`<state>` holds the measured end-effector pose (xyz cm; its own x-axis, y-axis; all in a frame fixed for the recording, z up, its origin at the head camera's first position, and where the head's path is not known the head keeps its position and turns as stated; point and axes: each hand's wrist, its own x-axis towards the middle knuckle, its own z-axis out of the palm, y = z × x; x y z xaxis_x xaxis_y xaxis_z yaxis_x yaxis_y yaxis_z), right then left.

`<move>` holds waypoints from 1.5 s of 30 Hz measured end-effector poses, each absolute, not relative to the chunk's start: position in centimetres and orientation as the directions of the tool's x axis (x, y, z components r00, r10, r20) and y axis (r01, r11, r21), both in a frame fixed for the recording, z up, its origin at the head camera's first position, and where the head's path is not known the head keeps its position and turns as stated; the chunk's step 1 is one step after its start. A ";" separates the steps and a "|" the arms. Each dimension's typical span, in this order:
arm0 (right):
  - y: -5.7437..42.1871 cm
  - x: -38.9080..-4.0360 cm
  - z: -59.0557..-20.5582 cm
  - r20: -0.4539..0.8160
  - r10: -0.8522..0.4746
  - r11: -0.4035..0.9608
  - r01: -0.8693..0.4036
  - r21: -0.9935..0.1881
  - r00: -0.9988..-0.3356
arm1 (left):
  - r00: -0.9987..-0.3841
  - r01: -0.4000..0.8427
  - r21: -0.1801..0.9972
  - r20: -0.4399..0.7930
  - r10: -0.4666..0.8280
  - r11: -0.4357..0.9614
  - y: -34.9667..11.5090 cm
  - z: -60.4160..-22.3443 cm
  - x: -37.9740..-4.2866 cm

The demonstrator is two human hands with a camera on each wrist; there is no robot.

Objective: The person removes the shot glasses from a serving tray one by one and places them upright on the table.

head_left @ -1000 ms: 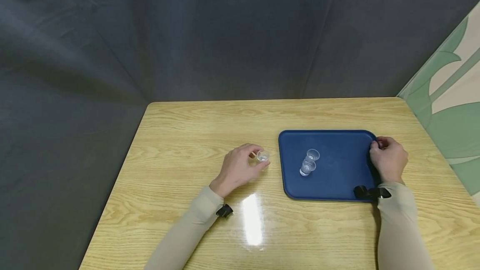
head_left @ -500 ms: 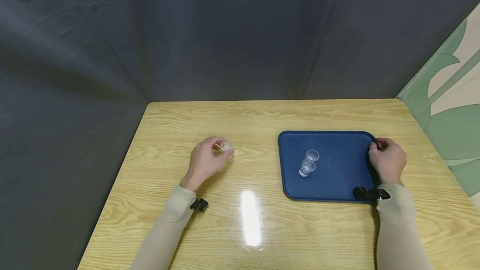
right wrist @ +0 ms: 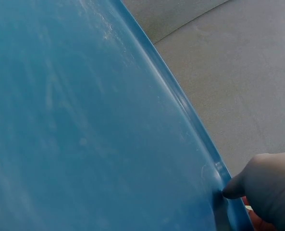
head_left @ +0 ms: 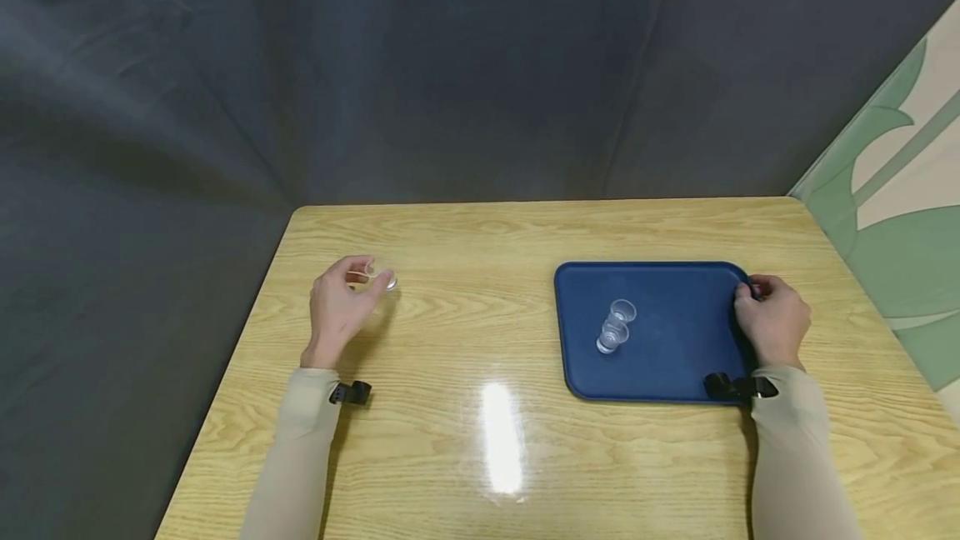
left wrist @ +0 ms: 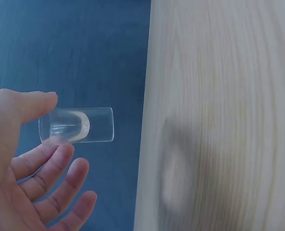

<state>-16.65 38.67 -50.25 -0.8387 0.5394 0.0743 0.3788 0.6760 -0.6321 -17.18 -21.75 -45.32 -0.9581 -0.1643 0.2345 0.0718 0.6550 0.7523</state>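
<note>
My left hand (head_left: 341, 307) pinches a small clear shot glass (head_left: 381, 275) between thumb and fingers over the left part of the table. In the left wrist view the glass (left wrist: 99, 125) shows a thick bottom, and a shadow falls on the wood beside it. At the right, my right hand (head_left: 776, 319) grips the right rim of a blue rectangular tray (head_left: 678, 348), thumb over the edge. Two more clear shot glasses (head_left: 623, 312) stand close together on the tray's left half. Whether the tray's right edge is lifted I cannot tell.
The light wooden table (head_left: 450, 348) carries a bright light reflection near its front. A dark cloth (head_left: 465, 73) hangs behind and to the left. A green and beige patterned surface (head_left: 915, 257) borders the right side.
My left hand has moved left, away from the tray, carrying the shot glass with it. The right hand keeps its grip on the tray, and the two glasses there stay put.
</note>
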 end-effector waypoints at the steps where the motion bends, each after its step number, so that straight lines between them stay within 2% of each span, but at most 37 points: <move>1: 38.7 -16.6 -50.3 0.074 0.539 0.678 0.380 -0.630 -0.839 | -0.956 0.061 0.756 0.231 -0.178 0.652 -22.3 -45.4 -17.2; 12: 38.7 -16.5 -50.1 0.050 0.539 0.669 0.391 -0.631 -0.841 | -0.930 -0.052 0.800 0.180 -0.321 0.598 -26.2 -45.6 -17.4; 33: 38.9 -16.7 -50.2 0.064 0.533 0.676 0.379 -0.632 -0.844 | -0.934 -0.139 0.763 0.111 -0.340 0.631 -26.5 -47.6 -17.7; 45: 38.8 -16.7 -50.3 0.064 0.538 0.670 0.380 -0.637 -0.841 | -0.940 -0.134 0.759 0.105 -0.324 0.637 -26.3 -48.0 -18.0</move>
